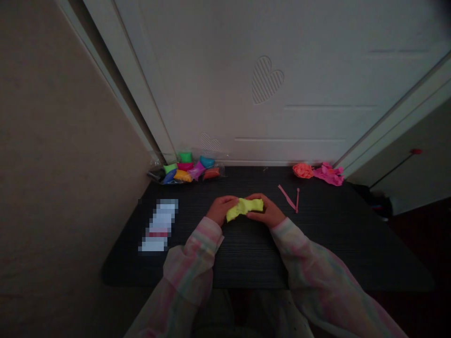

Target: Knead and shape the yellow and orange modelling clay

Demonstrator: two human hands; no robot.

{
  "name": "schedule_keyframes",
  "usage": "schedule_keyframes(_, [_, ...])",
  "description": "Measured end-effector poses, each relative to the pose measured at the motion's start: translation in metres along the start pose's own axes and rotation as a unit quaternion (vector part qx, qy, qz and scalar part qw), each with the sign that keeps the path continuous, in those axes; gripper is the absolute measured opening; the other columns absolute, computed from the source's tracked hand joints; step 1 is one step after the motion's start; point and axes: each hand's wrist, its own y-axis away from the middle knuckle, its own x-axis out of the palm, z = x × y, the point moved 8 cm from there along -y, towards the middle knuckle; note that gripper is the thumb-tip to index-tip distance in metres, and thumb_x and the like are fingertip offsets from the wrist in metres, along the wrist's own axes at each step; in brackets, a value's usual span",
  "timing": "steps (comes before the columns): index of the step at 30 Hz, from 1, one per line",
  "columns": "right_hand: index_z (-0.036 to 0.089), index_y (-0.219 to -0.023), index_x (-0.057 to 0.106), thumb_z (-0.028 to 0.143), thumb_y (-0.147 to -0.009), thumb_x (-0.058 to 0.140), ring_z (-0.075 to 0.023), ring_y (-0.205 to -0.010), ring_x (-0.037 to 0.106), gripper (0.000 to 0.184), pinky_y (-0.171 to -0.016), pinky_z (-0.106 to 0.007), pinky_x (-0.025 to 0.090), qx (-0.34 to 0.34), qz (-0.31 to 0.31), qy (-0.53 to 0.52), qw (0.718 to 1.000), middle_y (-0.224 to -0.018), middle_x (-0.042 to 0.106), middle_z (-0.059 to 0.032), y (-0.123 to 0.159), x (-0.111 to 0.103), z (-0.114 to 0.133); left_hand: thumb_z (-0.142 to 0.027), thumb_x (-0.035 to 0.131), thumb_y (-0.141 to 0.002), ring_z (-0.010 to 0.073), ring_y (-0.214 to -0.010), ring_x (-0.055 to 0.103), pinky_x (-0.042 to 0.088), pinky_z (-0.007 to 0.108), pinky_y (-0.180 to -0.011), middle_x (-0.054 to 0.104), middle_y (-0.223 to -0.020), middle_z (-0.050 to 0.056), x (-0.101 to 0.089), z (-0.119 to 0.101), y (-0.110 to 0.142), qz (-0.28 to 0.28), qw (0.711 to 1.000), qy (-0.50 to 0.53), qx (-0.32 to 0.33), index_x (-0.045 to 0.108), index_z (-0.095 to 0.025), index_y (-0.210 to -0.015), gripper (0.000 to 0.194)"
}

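A strip of yellow modelling clay (245,206) stretches between my two hands, low over the middle of the dark table. My left hand (222,209) grips its left part, fingers curled behind it. On the other side, my right hand (268,210) holds the right part, with the thumb in front and fingers above. The clay looks uneven and crumpled, its left end hanging lower. Some of my fingertips are hidden behind it.
Colourful clay packets (183,175) lie in clear plastic at the table's back left. Two pink modelling tools (289,199) rest right of my hands. Behind them sit an orange clay piece (303,171) and a pink one (329,174). A blurred-out flat item (160,225) lies at left.
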Motion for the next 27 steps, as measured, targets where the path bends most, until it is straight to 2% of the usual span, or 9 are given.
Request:
schedule_keyframes(4, [0.021, -0.082, 0.047, 0.017, -0.048, 0.066, -0.0109, -0.063, 0.049, 0.039, -0.06, -0.026, 0.038, 0.005, 0.0, 0.008, 1.0, -0.07, 0.052, 0.0032, 0.0, 0.003, -0.001, -0.029, 0.056, -0.058, 0.0075, -0.043, 0.046, 0.036, 0.021, -0.044, 0.054, -0.051, -0.001, -0.002, -0.004, -0.002, -0.012, 0.997, -0.064, 0.034, 0.057, -0.013, -0.065, 0.018])
schedule_keyframes(7, [0.021, -0.081, 0.047, 0.019, -0.049, 0.065, -0.0117, -0.067, 0.049, 0.036, -0.064, -0.027, 0.039, 0.009, -0.015, -0.016, 1.0, -0.075, 0.053, 0.002, -0.001, 0.001, -0.004, -0.028, 0.054, -0.06, 0.0108, -0.057, 0.051, 0.04, 0.024, -0.056, 0.057, -0.065, 0.001, -0.007, -0.018, 0.0, -0.063, 0.976, -0.172, 0.121, 0.057, -0.014, -0.073, 0.019])
schedule_keyframes(9, [0.021, -0.08, 0.048, 0.021, -0.051, 0.063, -0.0118, -0.069, 0.049, 0.033, -0.066, -0.027, 0.038, 0.001, -0.044, -0.03, 0.999, -0.079, 0.053, 0.0013, -0.003, -0.004, -0.005, -0.029, 0.051, -0.063, 0.0128, -0.069, 0.052, 0.04, 0.026, -0.065, 0.057, -0.076, 0.003, -0.004, -0.032, 0.006, -0.081, 0.939, -0.267, 0.202, 0.057, -0.015, -0.077, 0.021])
schedule_keyframes(12, [0.022, -0.08, 0.048, 0.022, -0.053, 0.061, -0.0121, -0.072, 0.049, 0.03, -0.068, -0.027, 0.038, -0.015, -0.085, -0.034, 0.996, -0.081, 0.051, 0.0011, -0.003, -0.011, -0.007, -0.033, 0.049, -0.064, 0.0155, -0.087, 0.047, 0.035, 0.03, -0.079, 0.054, -0.091, 0.006, 0.012, -0.045, 0.017, -0.055, 0.866, -0.402, 0.292, 0.054, -0.017, -0.09, 0.03])
schedule_keyframes(16, [0.022, -0.081, 0.048, 0.021, -0.054, 0.06, -0.0121, -0.069, 0.048, 0.03, -0.066, -0.027, 0.039, -0.018, -0.09, -0.008, 0.996, -0.078, 0.049, 0.0014, -0.003, -0.011, -0.008, -0.043, 0.056, -0.054, 0.0207, -0.097, 0.04, 0.023, 0.039, -0.088, 0.05, -0.101, 0.007, 0.026, -0.046, 0.026, -0.047, 0.771, -0.545, 0.326, 0.042, -0.019, -0.107, 0.06])
schedule_keyframes(18, [0.022, -0.082, 0.048, 0.021, -0.056, 0.058, -0.0124, -0.069, 0.048, 0.028, -0.066, -0.028, 0.039, -0.024, -0.086, 0.006, 0.996, -0.077, 0.048, 0.0011, -0.002, -0.008, -0.007, -0.045, 0.055, -0.054, 0.0212, -0.097, 0.04, 0.02, 0.041, -0.089, 0.05, -0.1, 0.006, 0.029, -0.045, 0.026, -0.056, 0.742, -0.584, 0.324, 0.042, -0.02, -0.107, 0.06])
schedule_keyframes(21, [0.022, -0.082, 0.049, 0.02, -0.057, 0.057, -0.0135, -0.073, 0.048, 0.027, -0.07, -0.029, 0.038, -0.033, -0.078, 0.009, 0.996, -0.08, 0.048, 0.0003, -0.001, -0.005, -0.005, -0.047, 0.053, -0.055, 0.0204, -0.095, 0.04, 0.021, 0.039, -0.088, 0.05, -0.098, 0.005, 0.029, -0.043, 0.025, -0.065, 0.73, -0.599, 0.323, 0.045, -0.02, -0.103, 0.056])
schedule_keyframes(27, [0.023, -0.088, 0.045, 0.017, -0.056, 0.057, -0.014, -0.079, 0.048, 0.035, -0.074, -0.029, 0.038, -0.062, -0.076, -0.002, 0.995, -0.086, 0.047, -0.0003, -0.001, -0.004, -0.003, -0.045, 0.053, -0.055, 0.0198, -0.093, 0.041, 0.025, 0.036, -0.085, 0.051, -0.096, 0.006, 0.027, -0.042, 0.024, -0.078, 0.737, -0.591, 0.318, 0.047, -0.018, -0.099, 0.052])
